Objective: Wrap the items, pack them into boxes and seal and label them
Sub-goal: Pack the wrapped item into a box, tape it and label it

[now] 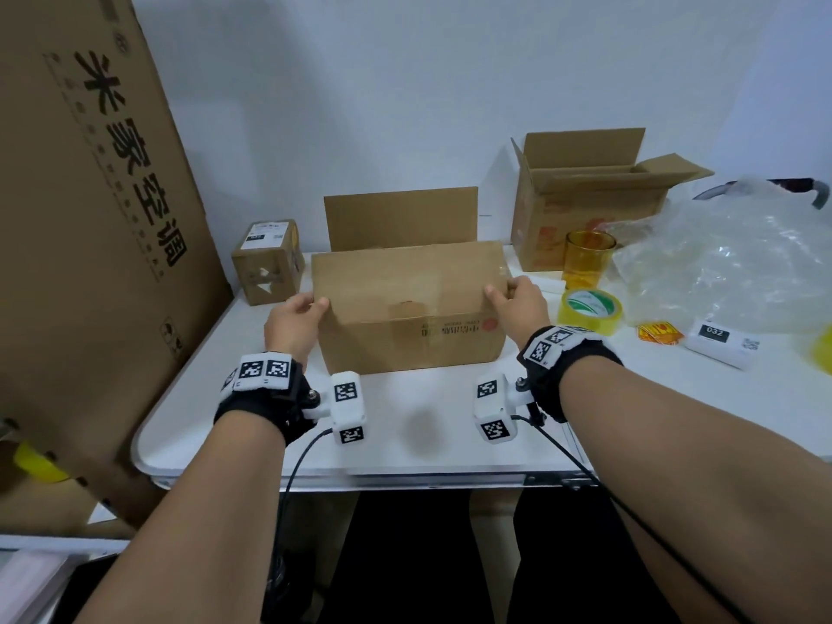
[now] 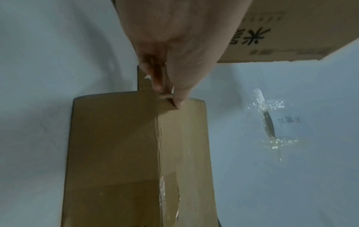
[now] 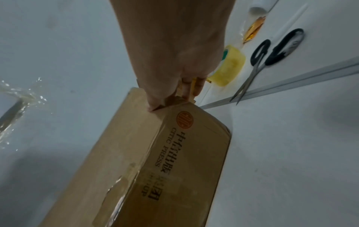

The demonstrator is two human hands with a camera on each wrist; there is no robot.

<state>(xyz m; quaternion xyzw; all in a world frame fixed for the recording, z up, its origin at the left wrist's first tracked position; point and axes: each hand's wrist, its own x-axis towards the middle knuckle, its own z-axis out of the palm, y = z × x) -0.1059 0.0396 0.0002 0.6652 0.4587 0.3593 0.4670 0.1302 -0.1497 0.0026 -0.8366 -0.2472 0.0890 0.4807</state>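
Note:
A brown cardboard box (image 1: 412, 326) with printed text and a red round mark stands on the white table (image 1: 405, 425), its long flaps raised. My left hand (image 1: 295, 319) pinches the left end of the near flap (image 2: 165, 98), thumb in front and fingers behind. At the right end of that flap (image 3: 174, 101), my right hand (image 1: 517, 304) grips it the same way. Clear tape runs over the box's side (image 2: 161, 153). The inside of the box is hidden by the near flap.
A small sealed box (image 1: 268, 261) sits far left, a tall printed carton (image 1: 90, 218) leans at the left edge. Right of the box: yellow tape roll (image 1: 590, 310), amber cup (image 1: 587, 258), open box (image 1: 590, 195), plastic wrap (image 1: 729, 263), label card (image 1: 720, 342), scissors (image 3: 272, 56).

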